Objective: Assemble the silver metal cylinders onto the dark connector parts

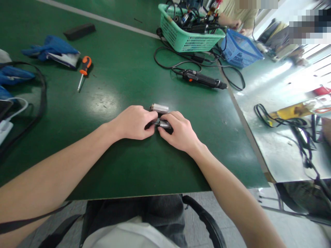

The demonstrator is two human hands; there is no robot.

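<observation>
My right hand (178, 132) grips a small dark metal cylinder (164, 124) with a thin shaft sticking out of its left end. It is held low over the green table between thumb and fingers. My left hand (137, 123) faces it with thumb and fingers pinched together at the shaft end. Whatever lies between those left fingers is mostly hidden; only something small and dark shows. Just beyond both hands, a second silver metal cylinder (159, 108) lies on its side on the table.
Farther left lie an orange-and-black screwdriver (84, 71), blue gloves (53, 50) and a dark block (79, 31). A corded electric screwdriver (204, 79) lies at right, below a green basket (192, 41) of cables and a blue basket (241, 48). Other people sit at the far right.
</observation>
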